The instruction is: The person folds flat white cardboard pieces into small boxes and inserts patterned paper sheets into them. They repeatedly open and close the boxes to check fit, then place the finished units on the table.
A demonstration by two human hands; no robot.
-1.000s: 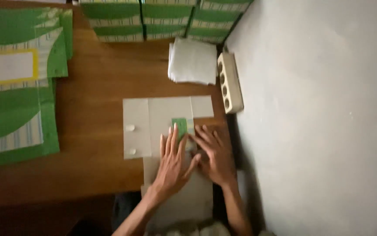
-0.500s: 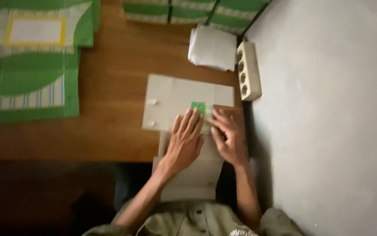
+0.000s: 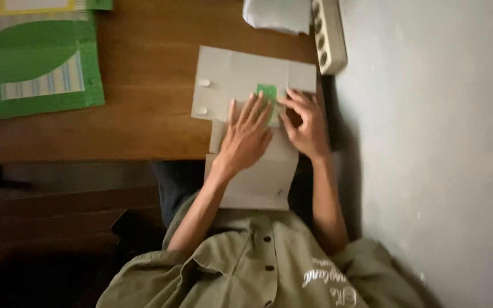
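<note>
Your left hand (image 3: 248, 134) flat on grey card (image 3: 240, 77), right hand (image 3: 306, 125) fingers bent beside small green label (image 3: 267, 93); green packages (image 3: 41, 63) far left on tabletop (image 3: 143, 114)

You are pressing your left hand (image 3: 249, 134) flat on the unfolded grey cardboard sheet (image 3: 240, 74), fingers spread. Your right hand (image 3: 305, 122) is resting beside it, fingertips touching a small green label (image 3: 267, 92) on the wooden table (image 3: 143, 85).

Flattened box (image 3: 246, 74): I see matt grey cardboard
Table (image 3: 143, 85): smooth brown wood
Folder (image 3: 38, 68): glossy green card
Wall (image 3: 429, 114): matt plaster
</note>
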